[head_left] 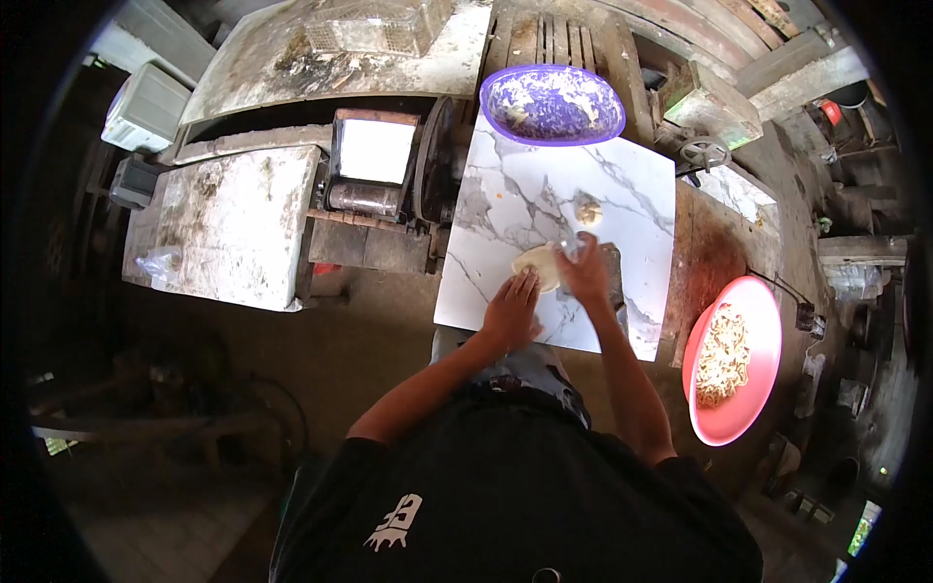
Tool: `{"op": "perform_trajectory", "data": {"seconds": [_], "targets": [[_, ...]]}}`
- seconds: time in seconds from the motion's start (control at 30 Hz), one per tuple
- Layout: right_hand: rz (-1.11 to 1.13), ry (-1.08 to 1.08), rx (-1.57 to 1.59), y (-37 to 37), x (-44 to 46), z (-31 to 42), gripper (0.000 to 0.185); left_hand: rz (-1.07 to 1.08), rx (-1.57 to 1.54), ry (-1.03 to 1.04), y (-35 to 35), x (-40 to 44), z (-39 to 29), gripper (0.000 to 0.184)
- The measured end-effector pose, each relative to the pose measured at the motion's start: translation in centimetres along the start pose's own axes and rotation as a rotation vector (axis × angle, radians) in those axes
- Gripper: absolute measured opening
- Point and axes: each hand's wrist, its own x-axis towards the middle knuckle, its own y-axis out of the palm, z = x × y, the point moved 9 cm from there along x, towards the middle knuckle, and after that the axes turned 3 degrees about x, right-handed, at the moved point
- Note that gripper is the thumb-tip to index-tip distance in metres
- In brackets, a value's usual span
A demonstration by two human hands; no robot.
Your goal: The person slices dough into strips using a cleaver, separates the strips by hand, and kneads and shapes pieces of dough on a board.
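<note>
A flat round of pale dough lies on the white marble-patterned board in front of me. My left hand rests on its near edge, palm down, fingers stretched out. At the dough's right side my right hand is raised, smeared by motion. Something small and whitish shows by its fingertips, too blurred to name; whether the hand holds it I cannot tell. Beyond that hand sits a small beige lump, which looks like dough. A dark grey patch or flat piece is partly behind my right wrist.
At the board's far edge stands a purple basin with whitish residue inside. A pink basin with pale strips is on the right. Left of the board is a machine with a roller and wheel, beside a stained white tabletop.
</note>
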Motion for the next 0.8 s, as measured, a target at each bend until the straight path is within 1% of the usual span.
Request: {"op": "perform_trajectory", "data": {"seconds": [0.03,0.07,0.1,0.13,0.17,0.23,0.27,0.3,0.33,0.37,0.43,0.47,0.53,0.6,0.63,0.67,0.7,0.73,0.77,0.8], "targets": [[-0.076,-0.165,-0.046,1.9,0.2,-0.3,0.067,-0.073,0.075,0.029,0.3,-0.6,-0.2,0.09],[-0.151,-0.329,-0.093,2.9,-0.3,0.2,0.065,-0.072,0.073,0.033,0.2,-0.9,-0.2,0.09],[-0.155,-0.327,-0.094,3.4,-0.9,0.7,0.065,-0.017,0.088,0.021,0.4,-1.0,0.0,0.09],[-0.163,-0.293,-0.196,3.8,-1.8,1.1,0.064,0.041,0.101,0.009,0.5,-1.2,0.2,0.09],[-0.166,-0.257,-0.299,4.1,-2.7,1.5,0.063,0.045,0.096,0.01,0.2,-1.2,0.0,0.09],[-0.189,-0.211,-0.353,4.3,-4.1,2.9,0.063,0.28,0.253,-0.047,1.6,-1.4,0.3,0.09],[-0.214,-0.168,-0.405,4.4,-4.4,3.3,0.063,0.283,0.25,-0.044,2.0,-1.4,0.5,0.09],[-0.267,-0.137,-0.413,4.7,-4.3,3.4,0.063,0.198,0.132,-0.041,1.6,-1.2,0.5,0.09],[-0.267,-0.132,-0.414,4.9,-4.2,3.5,0.063,0.115,0.014,-0.037,1.1,-1.1,0.6,0.09],[-0.263,-0.116,-0.431,5.0,-4.0,3.4,0.06,0.121,0.013,-0.032,1.4,-1.1,0.6,0.09],[-0.262,-0.096,-0.449,4.9,-2.9,2.7,0.057,0.316,0.088,-0.026,1.4,-1.1,0.2,0.091],[-0.282,-0.105,-0.489,4.4,-1.5,1.6,0.053,0.326,0.087,-0.018,1.2,-1.2,0.0,0.091],[-0.351,-0.146,-0.546,2.7,0.7,1.0,0.045,0.167,0.197,0.034,-0.6,-1.1,-0.5,0.091],[-0.245,-0.088,-0.438,1.5,2.6,0.4,0.044,0.167,0.212,0.072,-1.2,-0.4,-0.4,0.09],[-0.251,-0.085,-0.438,1.0,3.0,0.1,0.044,0.213,0.185,0.056,-1.2,-0.2,-0.2,0.089],[-0.263,-0.097,-0.422,0.6,3.1,0.0,0.044,0.26,0.158,0.038,-1.1,-0.1,0.0,0.087],[-0.275,-0.112,-0.406,0.5,3.2,0.0,0.043,0.259,0.161,0.041,-1.2,0.1,0.1,0.087],[-0.278,-0.113,-0.405,1.3,2.7,-0.3,0.043,0.244,0.078,-0.008,-1.5,0.5,0.5,0.085],[-0.365,-0.214,-0.543,2.4,1.0,0.6,0.044,0.227,-0.006,-0.058,-1.8,0.8,0.9,0.083],[-0.451,-0.317,-0.681,3.5,-0.8,1.8,0.044,0.222,-0.005,-0.059,-1.8,1.0,1.1,0.083]]}}
